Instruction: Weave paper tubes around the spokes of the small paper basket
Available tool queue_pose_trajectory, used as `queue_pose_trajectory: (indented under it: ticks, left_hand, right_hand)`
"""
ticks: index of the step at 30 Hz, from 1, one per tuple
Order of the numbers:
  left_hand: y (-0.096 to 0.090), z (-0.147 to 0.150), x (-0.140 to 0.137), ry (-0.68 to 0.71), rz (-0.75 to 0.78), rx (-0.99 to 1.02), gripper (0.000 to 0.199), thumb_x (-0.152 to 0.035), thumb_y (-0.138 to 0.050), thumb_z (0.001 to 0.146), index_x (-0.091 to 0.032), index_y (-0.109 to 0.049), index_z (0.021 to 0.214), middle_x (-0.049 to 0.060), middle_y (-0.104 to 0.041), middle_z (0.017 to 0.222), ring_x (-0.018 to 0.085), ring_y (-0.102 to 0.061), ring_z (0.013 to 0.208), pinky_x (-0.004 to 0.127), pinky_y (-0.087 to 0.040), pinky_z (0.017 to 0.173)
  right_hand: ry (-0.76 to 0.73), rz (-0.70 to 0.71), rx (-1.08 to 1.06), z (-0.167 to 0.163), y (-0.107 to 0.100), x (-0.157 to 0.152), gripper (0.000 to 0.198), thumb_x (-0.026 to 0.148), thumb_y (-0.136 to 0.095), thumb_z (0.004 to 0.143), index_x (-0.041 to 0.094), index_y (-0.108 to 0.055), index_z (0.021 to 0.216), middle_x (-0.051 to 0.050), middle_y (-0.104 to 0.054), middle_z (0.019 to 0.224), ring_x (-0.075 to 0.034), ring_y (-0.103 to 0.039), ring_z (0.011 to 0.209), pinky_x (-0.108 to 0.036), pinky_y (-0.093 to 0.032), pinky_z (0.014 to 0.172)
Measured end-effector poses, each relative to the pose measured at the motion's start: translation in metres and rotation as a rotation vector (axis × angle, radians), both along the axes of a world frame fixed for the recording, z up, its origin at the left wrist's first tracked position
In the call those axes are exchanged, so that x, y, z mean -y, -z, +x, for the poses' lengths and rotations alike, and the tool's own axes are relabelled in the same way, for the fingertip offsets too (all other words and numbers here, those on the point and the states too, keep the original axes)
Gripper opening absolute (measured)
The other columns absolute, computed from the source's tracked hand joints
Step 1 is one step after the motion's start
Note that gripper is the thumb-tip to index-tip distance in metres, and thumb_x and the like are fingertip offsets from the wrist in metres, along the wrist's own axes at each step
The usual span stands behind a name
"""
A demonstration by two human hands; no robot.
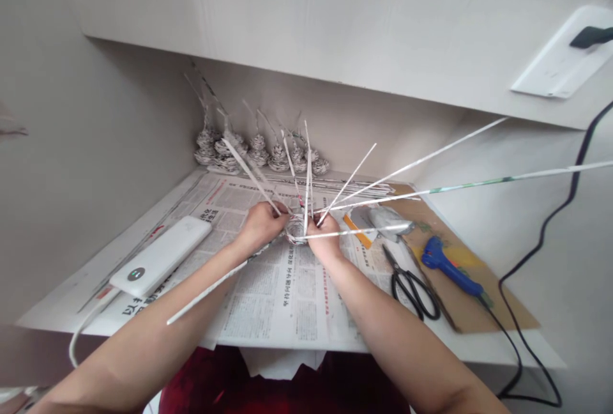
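Note:
Between my hands is a small round woven piece (296,229) made of rolled-paper strips, held just above the newspaper (268,299). Long thin paper strips (460,182) fan out from it, upward and far to the right, and one slants down over my left forearm. My left hand (264,225) pinches the left side of the weave, its fingers closed by a strip. On the opposite side, my right hand (325,235) grips the rim and the strip bases, fingers curled and partly hidden among the strips.
Several woven gourd-shaped pieces (258,151) line the back wall. A white power bank (160,257) with a cable lies left. To the right are black scissors (410,286), a blue glue gun (450,267) on cardboard (498,312), and a black cord (541,235). Loose paper sticks (354,188) lie behind.

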State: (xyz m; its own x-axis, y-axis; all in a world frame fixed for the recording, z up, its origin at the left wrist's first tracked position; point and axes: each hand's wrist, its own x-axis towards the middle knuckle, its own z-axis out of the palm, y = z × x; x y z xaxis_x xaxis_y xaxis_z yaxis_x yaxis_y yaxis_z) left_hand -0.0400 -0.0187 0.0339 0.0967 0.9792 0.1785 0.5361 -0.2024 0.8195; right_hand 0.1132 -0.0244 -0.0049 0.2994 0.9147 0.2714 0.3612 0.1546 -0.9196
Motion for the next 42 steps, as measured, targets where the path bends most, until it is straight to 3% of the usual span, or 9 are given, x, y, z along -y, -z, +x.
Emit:
queue_pose_trajectory:
  ticks: [4, 9, 14, 21, 25, 31, 37, 40, 42]
  left_hand:
    - [0.002, -0.003, -0.002, -0.025, 0.036, -0.031, 0.030, -0.041, -0.055, 0.077, -0.017, -0.072, 0.076, 0.003, -0.071, 0.066, 0.018, -0.064, 0.064, 0.024, -0.042, 0.056]
    - [0.002, 0.000, 0.000, -0.012, 0.056, -0.035, 0.021, -0.034, -0.063, 0.072, -0.018, -0.074, 0.079, 0.004, -0.074, 0.077, 0.019, -0.066, 0.073, 0.025, -0.044, 0.063]
    - [0.002, 0.008, 0.002, -0.064, 0.087, -0.062, 0.018, -0.030, -0.060, 0.075, -0.017, -0.071, 0.076, 0.005, -0.073, 0.076, 0.019, -0.065, 0.070, 0.026, -0.044, 0.065]
    - [0.006, 0.008, 0.000, -0.041, 0.077, 0.064, 0.023, -0.037, -0.062, 0.073, -0.015, -0.070, 0.078, 0.005, -0.071, 0.073, 0.018, -0.064, 0.066, 0.025, -0.045, 0.062]
    - [0.005, 0.008, 0.002, -0.037, 0.107, 0.103, 0.022, -0.034, -0.062, 0.073, -0.016, -0.071, 0.083, 0.004, -0.072, 0.078, 0.018, -0.065, 0.072, 0.026, -0.046, 0.067]
    - [-0.001, 0.012, 0.008, -0.065, 0.154, 0.023, 0.019, -0.030, -0.062, 0.073, -0.019, -0.068, 0.088, 0.001, -0.069, 0.073, 0.015, -0.061, 0.065, 0.024, -0.046, 0.066]
    - [-0.001, 0.006, 0.005, -0.025, 0.188, -0.012, 0.033, -0.034, -0.062, 0.074, -0.021, -0.066, 0.105, 0.001, -0.068, 0.075, 0.016, -0.061, 0.066, 0.025, -0.046, 0.066]
    - [0.003, 0.006, 0.003, 0.051, 0.162, 0.054, 0.026, -0.033, -0.060, 0.076, -0.021, -0.070, 0.097, 0.003, -0.072, 0.088, 0.017, -0.065, 0.078, 0.026, -0.048, 0.074]
    - [0.005, 0.007, 0.002, 0.030, 0.156, 0.058, 0.021, -0.031, -0.061, 0.075, -0.020, -0.071, 0.089, 0.003, -0.073, 0.090, 0.018, -0.066, 0.080, 0.027, -0.048, 0.077]
  right_hand:
    - [0.003, -0.047, -0.006, -0.002, -0.004, 0.003, 0.014, 0.031, -0.058, 0.071, 0.019, -0.062, 0.075, -0.003, -0.069, 0.070, -0.018, -0.063, 0.063, -0.026, -0.046, 0.059]
    - [-0.039, -0.014, -0.032, -0.004, -0.002, 0.005, 0.016, 0.034, -0.059, 0.072, 0.019, -0.063, 0.075, -0.002, -0.068, 0.068, -0.018, -0.062, 0.062, -0.026, -0.046, 0.058]
    - [-0.073, 0.016, -0.032, -0.004, -0.002, 0.007, 0.018, 0.033, -0.059, 0.074, 0.019, -0.066, 0.081, -0.003, -0.070, 0.075, -0.018, -0.062, 0.065, -0.026, -0.046, 0.061]
    - [-0.069, 0.058, 0.015, -0.002, 0.000, 0.007, 0.020, 0.036, -0.057, 0.077, 0.018, -0.067, 0.080, -0.002, -0.069, 0.072, -0.017, -0.061, 0.065, -0.025, -0.044, 0.061]
    - [-0.084, 0.073, -0.019, -0.004, 0.000, 0.009, 0.024, 0.039, -0.059, 0.076, 0.018, -0.067, 0.081, -0.003, -0.070, 0.074, -0.018, -0.062, 0.067, -0.026, -0.044, 0.062]
    - [-0.084, 0.069, -0.010, -0.007, -0.006, 0.011, 0.015, 0.029, -0.058, 0.073, 0.018, -0.066, 0.078, -0.003, -0.070, 0.073, -0.018, -0.063, 0.068, -0.025, -0.046, 0.064]
    - [-0.105, 0.031, -0.085, -0.010, -0.008, 0.012, 0.017, 0.031, -0.059, 0.071, 0.018, -0.067, 0.077, -0.003, -0.070, 0.071, -0.018, -0.064, 0.066, -0.025, -0.047, 0.061]
    - [-0.136, 0.009, -0.060, -0.009, -0.005, 0.012, 0.019, 0.033, -0.060, 0.072, 0.017, -0.068, 0.079, -0.004, -0.071, 0.074, -0.019, -0.065, 0.069, -0.026, -0.048, 0.063]
    - [-0.141, -0.009, -0.034, -0.008, -0.002, 0.011, 0.017, 0.032, -0.060, 0.071, 0.017, -0.068, 0.077, -0.004, -0.071, 0.074, -0.020, -0.066, 0.069, -0.026, -0.048, 0.064]
